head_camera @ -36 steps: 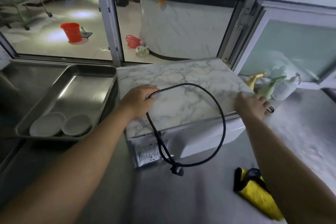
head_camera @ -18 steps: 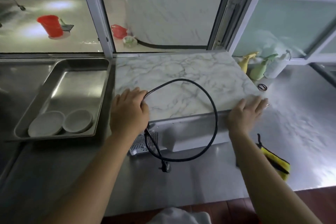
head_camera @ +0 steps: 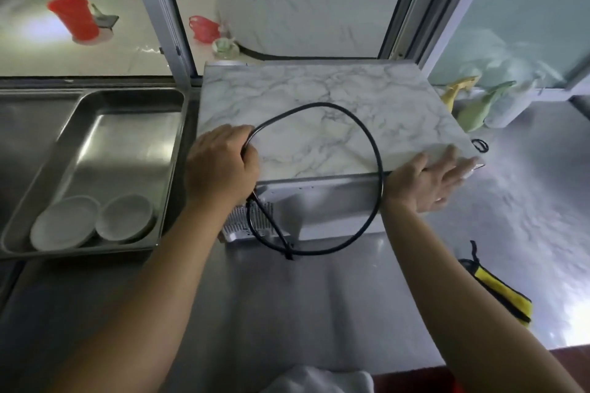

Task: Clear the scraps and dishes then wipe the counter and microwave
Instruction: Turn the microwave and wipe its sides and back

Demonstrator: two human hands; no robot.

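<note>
Gripping the black power cord (head_camera: 367,137) at the microwave's (head_camera: 319,124) near left corner, the left hand (head_camera: 220,166) hides its own fingertips and the cord's run beneath it. Right hand (head_camera: 434,182) lies flat, fingers straight, on the near right corner. Marble-topped microwave sits mid-counter (head_camera: 319,313), back panel facing near, long axis left to right. Cord loops over the top, plug hanging at the near side. Yellow cloth (head_camera: 501,293) lies right, partly behind the forearm. Two white dishes (head_camera: 92,222) rest in the steel tray (head_camera: 127,137), left.
</note>
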